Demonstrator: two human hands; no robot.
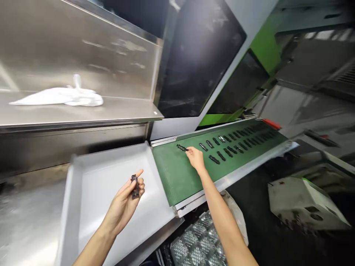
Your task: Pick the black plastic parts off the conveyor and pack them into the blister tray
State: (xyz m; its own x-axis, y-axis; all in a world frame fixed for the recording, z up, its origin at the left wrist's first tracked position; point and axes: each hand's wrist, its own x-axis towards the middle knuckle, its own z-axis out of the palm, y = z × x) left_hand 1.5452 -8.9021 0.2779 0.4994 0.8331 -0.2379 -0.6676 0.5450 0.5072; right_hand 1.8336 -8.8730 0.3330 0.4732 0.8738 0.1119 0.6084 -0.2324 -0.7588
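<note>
My left hand [128,197] is closed around a small black plastic part [135,186], above the pale grey tray [91,184]. Over the near end of the green conveyor belt [177,177], my right hand [195,158] pinches another black part [181,147] by one end. That part is long and narrow, with gaps along its body. Two rows of similar black parts [214,159] lie on the belt beyond my right hand.
A white cloth or glove [63,96] lies on the steel shelf [122,111] at left. Below the belt sits a clear moulded tray [199,240]. Dark machine panels [202,62] rise behind the belt, and a pale, box-like machine [302,201] stands at right.
</note>
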